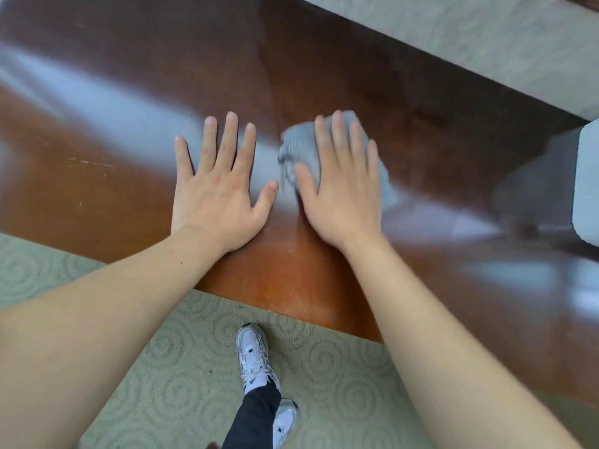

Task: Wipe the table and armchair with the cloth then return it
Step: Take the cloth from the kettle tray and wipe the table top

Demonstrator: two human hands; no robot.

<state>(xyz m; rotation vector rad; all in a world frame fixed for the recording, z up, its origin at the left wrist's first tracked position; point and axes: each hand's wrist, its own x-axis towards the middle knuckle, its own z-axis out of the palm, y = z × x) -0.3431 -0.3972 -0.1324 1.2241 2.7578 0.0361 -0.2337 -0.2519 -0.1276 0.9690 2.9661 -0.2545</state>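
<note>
A glossy dark brown wooden table point(129, 76) fills the upper part of the view. My right hand point(343, 186) lies flat on a grey cloth point(299, 145), pressing it onto the tabletop near the middle; the cloth looks blurred and sticks out past my fingers and to the right. My left hand point(217, 183) rests flat on the bare wood just left of it, fingers spread, holding nothing. The two thumbs are close together. No armchair is recognisable here.
A light grey box-like object point(588, 186) stands at the table's right edge. Pale carpet with a swirl pattern point(181, 367) lies below the table's near edge, with my feet in white trainers point(254, 358). Beyond the far edge is pale flooring point(453, 30).
</note>
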